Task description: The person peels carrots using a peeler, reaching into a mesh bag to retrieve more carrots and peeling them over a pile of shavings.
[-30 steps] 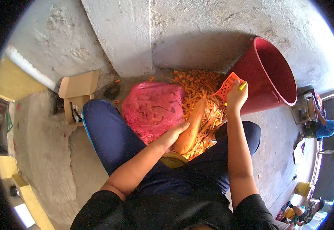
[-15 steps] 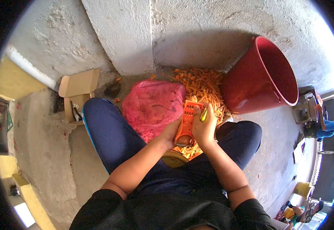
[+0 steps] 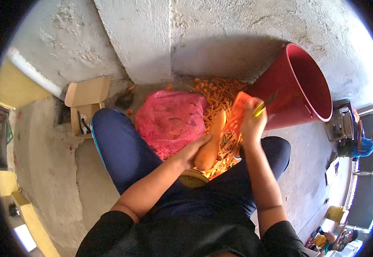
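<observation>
My left hand (image 3: 193, 150) is closed around a thick orange carrot (image 3: 211, 145), which points up and slightly right. To its right, my right hand (image 3: 254, 124) grips an orange plastic grater (image 3: 238, 110), blurred by motion and apart from the carrot. A small yellow-handled knife (image 3: 259, 109) is tucked in that same hand, its dark blade sticking out to the upper right. Below and behind the carrot lie many orange shreds (image 3: 225, 96), heaped against the wall and between my legs. A pink mesh sack (image 3: 171, 122) sits just left of the carrot; its contents are hard to make out.
A large red bucket (image 3: 280, 90) leans by the wall at right. An open cardboard box (image 3: 81, 122) stands left of my knee. Between my legs shows a yellowish container rim (image 3: 193, 173). At far right a person in blue (image 3: 366, 146) is near a table; others sit below.
My right hand has lifted the grater and knife up and to the right, away from the carrot. The carrot, earlier mostly covered by the grater, now shows in my left hand.
</observation>
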The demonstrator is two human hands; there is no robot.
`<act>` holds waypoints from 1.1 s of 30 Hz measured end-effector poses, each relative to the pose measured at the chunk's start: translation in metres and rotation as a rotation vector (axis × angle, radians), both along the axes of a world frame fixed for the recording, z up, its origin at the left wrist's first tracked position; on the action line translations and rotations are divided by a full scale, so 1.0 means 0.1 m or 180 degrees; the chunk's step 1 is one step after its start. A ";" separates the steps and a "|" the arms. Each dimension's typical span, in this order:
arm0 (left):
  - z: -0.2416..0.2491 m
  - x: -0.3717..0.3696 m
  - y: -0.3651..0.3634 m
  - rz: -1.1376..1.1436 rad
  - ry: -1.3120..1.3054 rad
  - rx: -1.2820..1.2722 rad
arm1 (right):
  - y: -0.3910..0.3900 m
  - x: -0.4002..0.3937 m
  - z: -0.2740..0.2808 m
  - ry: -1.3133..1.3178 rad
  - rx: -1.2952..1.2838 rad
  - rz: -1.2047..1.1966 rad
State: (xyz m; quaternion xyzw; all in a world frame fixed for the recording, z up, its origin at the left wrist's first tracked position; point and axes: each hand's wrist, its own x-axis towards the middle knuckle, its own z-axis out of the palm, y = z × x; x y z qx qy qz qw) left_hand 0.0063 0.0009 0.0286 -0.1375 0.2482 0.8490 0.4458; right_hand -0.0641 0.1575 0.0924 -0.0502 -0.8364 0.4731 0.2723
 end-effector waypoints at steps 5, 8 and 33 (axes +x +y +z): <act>0.02 -0.05 0.01 0.0334 0.0040 0.0105 | -0.50 0.52 0.06 -0.0534 -0.0298 0.0691; -0.20 -0.09 0.06 0.0424 -0.0049 0.0440 | -0.54 0.57 -0.01 -0.0385 0.0011 0.0678; -0.25 -0.08 0.06 0.0246 -0.0271 0.0241 | -0.34 0.49 -0.06 -0.0582 -0.0409 0.0559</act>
